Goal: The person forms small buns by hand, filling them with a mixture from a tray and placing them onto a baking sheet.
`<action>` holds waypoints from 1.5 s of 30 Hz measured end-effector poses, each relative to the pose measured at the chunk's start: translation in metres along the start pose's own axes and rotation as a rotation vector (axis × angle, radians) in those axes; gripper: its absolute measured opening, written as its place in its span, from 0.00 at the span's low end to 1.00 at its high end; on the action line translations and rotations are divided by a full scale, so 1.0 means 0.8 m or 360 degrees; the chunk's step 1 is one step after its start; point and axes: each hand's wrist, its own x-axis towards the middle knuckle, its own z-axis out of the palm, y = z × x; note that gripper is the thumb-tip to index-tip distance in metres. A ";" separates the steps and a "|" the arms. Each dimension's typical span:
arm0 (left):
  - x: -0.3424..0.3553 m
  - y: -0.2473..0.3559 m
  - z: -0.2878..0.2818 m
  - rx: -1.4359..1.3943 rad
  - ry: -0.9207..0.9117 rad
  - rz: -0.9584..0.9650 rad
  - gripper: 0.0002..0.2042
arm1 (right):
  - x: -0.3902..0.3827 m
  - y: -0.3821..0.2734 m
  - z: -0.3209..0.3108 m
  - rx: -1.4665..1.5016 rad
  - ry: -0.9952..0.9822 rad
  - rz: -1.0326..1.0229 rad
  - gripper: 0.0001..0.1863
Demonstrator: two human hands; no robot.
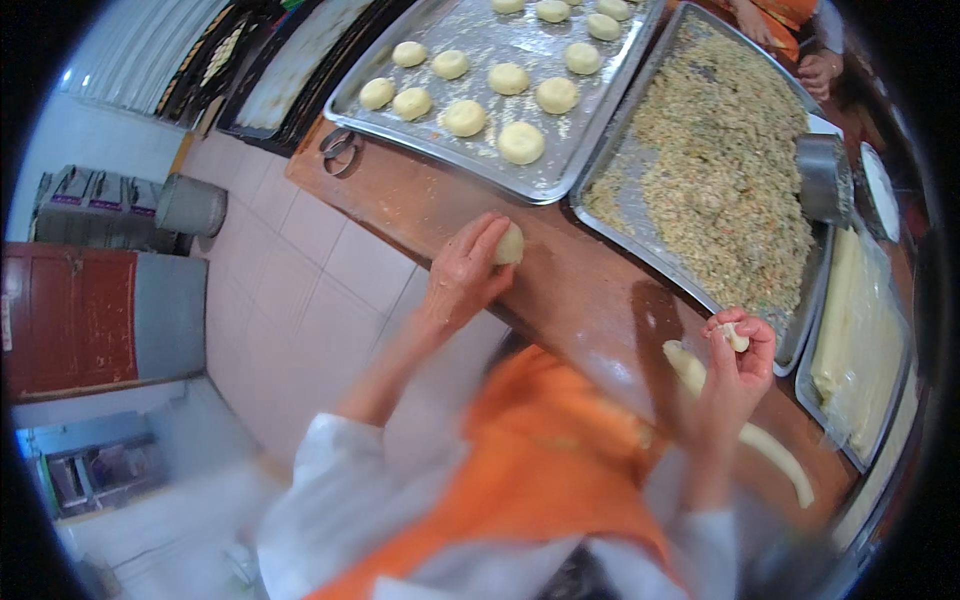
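Left hand curls round a pale round dough cake near the brown wooden surface's front edge; right hand pinches a small cream dough lump; likely shaping; next needs gentle pressure.

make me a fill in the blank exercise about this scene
1. Between the right hand and the left hand, the one holding the round dough piece is the ____.
2. The person's apron is coloured ____.
3. The crumbly-mixture tray is to the ____ of the dough-round tray.

Missing words: left; orange; right.
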 end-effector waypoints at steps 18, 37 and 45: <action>-0.020 0.008 0.011 0.0342 -0.0595 -0.0018 0.35 | 0.016 0.032 0.006 0.0283 0.0052 0.0314 0.11; 0.040 0.039 -0.026 -0.0320 -0.0190 -0.0301 0.29 | 0.015 0.038 -0.008 0.0184 -0.0032 0.0487 0.12; 0.298 -0.099 0.019 -0.0283 -0.0003 -0.0529 0.25 | 0.023 0.041 0.006 0.0036 -0.0123 0.0598 0.12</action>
